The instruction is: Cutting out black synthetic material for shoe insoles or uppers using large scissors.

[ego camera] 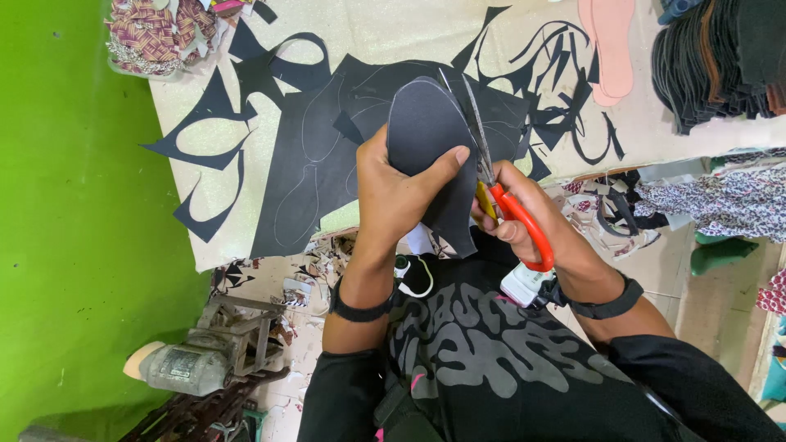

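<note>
- The left hand [391,190] is closed in a pinch on a dark grey cut piece [426,143], thumb laid across its front face and the fingers hidden behind it.
- That cut piece has a rounded top and a narrower lower end; it is held upright above the person's lap, in front of the table edge.
- The right hand [524,214] is wrapped through the orange handles of a pair of scissors [491,176], fingers curled shut around them.
- The scissor blades point up and away from the person, running along the right edge of the cut piece and touching it; the blades stand slightly parted.
- Both wrists carry black bands, and the sleeves are black.
- Behind the hands, a large black sheet [315,164] with thin traced outlines lies on the pale table [393,33].
- Curved black offcuts [565,74] are scattered over the table around the sheet.
- A pink sole shape [610,45] lies at the far right of the table, just beside a stack of dark cut pieces [712,57].
</note>
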